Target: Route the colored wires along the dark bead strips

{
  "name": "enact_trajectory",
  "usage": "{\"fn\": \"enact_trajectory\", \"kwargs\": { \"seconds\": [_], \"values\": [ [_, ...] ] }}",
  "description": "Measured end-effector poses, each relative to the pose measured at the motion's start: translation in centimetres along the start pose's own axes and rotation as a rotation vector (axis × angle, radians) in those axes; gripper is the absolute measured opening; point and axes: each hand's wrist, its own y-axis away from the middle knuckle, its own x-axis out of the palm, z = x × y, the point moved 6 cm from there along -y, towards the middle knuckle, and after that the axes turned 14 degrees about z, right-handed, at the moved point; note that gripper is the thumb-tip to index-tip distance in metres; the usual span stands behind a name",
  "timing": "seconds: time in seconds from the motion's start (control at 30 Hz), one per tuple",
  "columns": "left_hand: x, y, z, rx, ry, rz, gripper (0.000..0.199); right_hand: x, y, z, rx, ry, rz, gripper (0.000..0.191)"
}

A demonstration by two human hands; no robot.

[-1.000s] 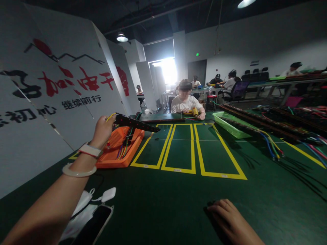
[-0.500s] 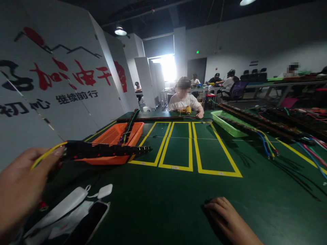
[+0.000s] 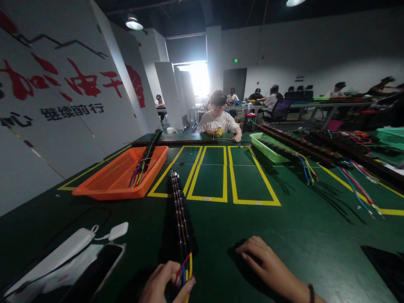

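My left hand (image 3: 164,283), at the bottom centre, is closed round the coloured wires (image 3: 187,269) at the near end of a long black strip (image 3: 179,210). That strip points away from me, its far end near the yellow taped frames. To the right, my right hand (image 3: 257,254) rests low over the green table (image 3: 217,235) with its fingers curled loosely and apart; nothing shows in it. Another black strip with wires (image 3: 148,153) leans in the orange basket (image 3: 110,194) at the left.
A phone (image 3: 97,269) and a white pouch (image 3: 59,256) lie at the front left. Across the table sits a person (image 3: 217,120). A green tray (image 3: 271,153) and bundled strips (image 3: 303,145) with loose wires are at the right.
My left hand has swung the strip from the left, over the basket, to the middle, where it now points away from me. The view has shifted somewhat to the right.
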Motion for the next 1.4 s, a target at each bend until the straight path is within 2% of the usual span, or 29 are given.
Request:
{"fn": "enact_trajectory", "kwargs": {
  "seconds": [0.07, 0.13, 0.27, 0.33, 0.43, 0.53, 0.63, 0.7, 0.8, 0.9, 1.0, 1.07, 1.27, 1.4],
  "values": [
    [3.1, -0.5, -1.9, 0.069, 0.177, 0.211, 0.026, 0.2, 0.2, 0.4, -0.008, 0.005, 0.0, 0.027],
    [5.4, -0.8, -4.0, 0.121, 0.354, 0.36, 0.038, 0.3, 0.3, 0.4, -0.016, 0.009, -0.011, 0.029],
    [8.2, -1.3, -8.2, 0.223, 0.563, 0.513, 0.063, 0.1, 0.7, -0.3, 0.0, 0.008, -0.018, 0.033],
    [8.6, -1.2, -9.9, 0.256, 0.456, 0.57, 0.069, -0.2, 0.9, -0.9, 0.044, 0.034, -0.026, 0.032],
    [7.4, -0.8, -11.5, 0.28, 0.07, 0.568, 0.057, -0.9, 1.3, -1.7, 0.137, 0.102, -0.077, 0.034],
    [4.5, -1.2, -12.0, 0.32, -0.119, 0.514, 0.044, -1.2, 1.4, -2.0, 0.188, 0.14, -0.097, 0.039],
    [0.7, -3.3, -12.1, 0.451, -0.368, 0.291, 0.04, -0.9, 1.3, -2.1, 0.205, 0.114, -0.08, 0.034],
    [-1.0, -5.3, -11.9, 0.545, -0.56, 0.188, 0.045, -0.7, 1.4, -2.4, 0.223, 0.054, -0.07, 0.029],
    [-2.3, -9.1, -10.9, 0.587, -0.782, 0.166, 0.066, -0.7, 1.5, -2.8, 0.231, -0.06, -0.068, 0.022],
    [-2.5, -12.3, -10.4, 0.658, -0.926, 0.222, 0.077, -1.1, 1.5, -2.9, 0.193, -0.133, -0.081, 0.022],
    [-2.2, -14.5, -10.4, 0.731, -0.965, 0.301, 0.073, -1.7, 1.4, -3.3, 0.172, -0.17, -0.115, 0.028],
    [-2.1, -15.4, -10.8, 0.779, -0.961, 0.298, 0.067, -2.1, 1.3, -3.8, 0.166, -0.224, -0.13, 0.03],
    [-1.0, -15.5, -12.3, 0.912, -1.001, 0.233, 0.056, -3.8, 1.4, -6.4, 0.168, -0.462, -0.216, 0.041],
    [-0.4, -15.2, -12.9, 0.905, -1.018, 0.23, 0.059, -4.4, 1.6, -7.5, 0.166, -0.549, -0.249, 0.043]
  ]
}}
